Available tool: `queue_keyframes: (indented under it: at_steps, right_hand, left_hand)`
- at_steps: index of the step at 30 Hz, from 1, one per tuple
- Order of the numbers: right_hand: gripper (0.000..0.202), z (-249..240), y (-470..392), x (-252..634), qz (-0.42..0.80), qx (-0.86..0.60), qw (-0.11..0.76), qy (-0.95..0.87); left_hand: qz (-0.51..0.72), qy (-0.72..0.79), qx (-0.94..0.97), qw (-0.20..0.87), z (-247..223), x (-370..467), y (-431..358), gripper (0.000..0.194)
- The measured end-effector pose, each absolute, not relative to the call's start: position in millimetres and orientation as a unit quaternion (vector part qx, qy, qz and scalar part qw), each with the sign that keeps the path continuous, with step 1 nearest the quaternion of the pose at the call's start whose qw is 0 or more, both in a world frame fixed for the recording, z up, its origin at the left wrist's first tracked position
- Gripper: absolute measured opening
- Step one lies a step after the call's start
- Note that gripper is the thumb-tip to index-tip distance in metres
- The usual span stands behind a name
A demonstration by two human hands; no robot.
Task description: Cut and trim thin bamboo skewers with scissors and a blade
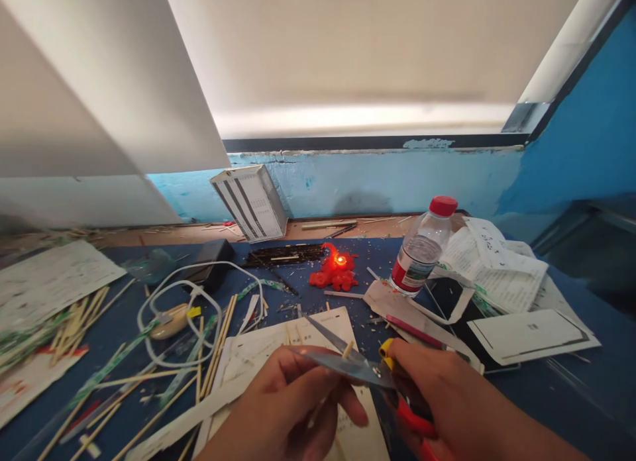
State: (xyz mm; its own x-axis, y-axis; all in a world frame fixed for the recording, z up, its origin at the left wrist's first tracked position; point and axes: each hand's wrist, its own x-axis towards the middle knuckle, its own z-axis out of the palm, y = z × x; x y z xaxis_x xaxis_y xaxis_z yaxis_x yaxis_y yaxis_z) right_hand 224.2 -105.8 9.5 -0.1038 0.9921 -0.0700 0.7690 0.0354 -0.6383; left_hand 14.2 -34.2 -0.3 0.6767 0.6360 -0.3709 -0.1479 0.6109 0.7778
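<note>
Clock read from the scissors' pivot, twelve pointing away from the person.

Far left, between nine and ten: white sheet (74, 272), with a bundle of thin wooden sticks (82, 318) just below it. White cable (142, 302) looped at about half past nine, more loose sticks scattered beneath. Black box (206, 265) at ten; upright white carton (253, 206) with dark stripes near eleven, by the blue wall.

Left hand (293, 395) between eight and nine, over a printed sheet (340, 322). Thumb and fingers curled inward, pinching a cut wooden stick (348, 348). Most of the stick is masked by hand and blade; its pale tip stands clear of the left fingertips at roughly one o'clock from them, in the gap of the scissors (376, 373). Blades parted, one on the far side of the tip, one on the near side, crossing close over the left fingers. Whether either edge touches the wood cannot be told.

Lumpy red candle (330, 275), glowing, between eleven and twelve.

Right hand (437, 385) between three and four. Thumb at the yellow-lined handle, other fingers bent about the red grip; lower ones partly hidden. Stick tip lies at about ten from the right thumb, well apart.

Red-capped water bottle (420, 252) near one; crumpled printed papers (497, 262) near two; flat white card (527, 335) at half past two.
</note>
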Motion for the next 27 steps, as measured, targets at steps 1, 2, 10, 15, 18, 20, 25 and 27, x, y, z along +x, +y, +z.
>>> queue_keyframes:
  at_steps: [1,2,10,15,18,20,25,27]
  right_hand:
    - [0.021,10.2,-105.8,225.0,0.274,-0.637,0.209,-0.689]
    - [0.022,10.5,-105.7,225.8,0.273,-0.635,0.218,-0.689]
    - [0.039,7.6,-111.7,225.8,0.271,-0.604,0.293,-0.690]
    - [0.036,1.9,-108.4,228.2,0.276,-0.612,0.311,-0.673]
    - [0.037,-8.3,-98.5,233.4,0.298,-0.599,0.270,-0.693]
    - [0.037,-14.2,-94.8,235.6,0.298,-0.595,0.252,-0.702]
    - [0.037,-12.2,-105.7,232.8,0.266,-0.620,0.244,-0.697]
    - [0.036,-6.6,-111.0,230.8,0.256,-0.635,0.244,-0.687]
  left_hand:
    - [0.232,0.328,0.369,0.838,0.2,14.3,-35.2,0.032]
    - [0.235,0.328,0.369,0.837,0.6,14.1,-36.2,0.032]
    - [0.249,0.386,0.391,0.797,10.4,10.1,-40.5,0.017]
    - [0.260,0.394,0.448,0.759,6.3,12.9,-41.2,0.032]
    - [0.251,0.376,0.483,0.750,-2.8,12.1,-37.9,0.045]
    - [0.243,0.374,0.493,0.747,-8.4,10.2,-35.0,0.050]
    - [0.233,0.363,0.499,0.751,-16.7,7.3,-32.0,0.054]
    - [0.235,0.352,0.502,0.754,-16.6,8.1,-32.5,0.053]
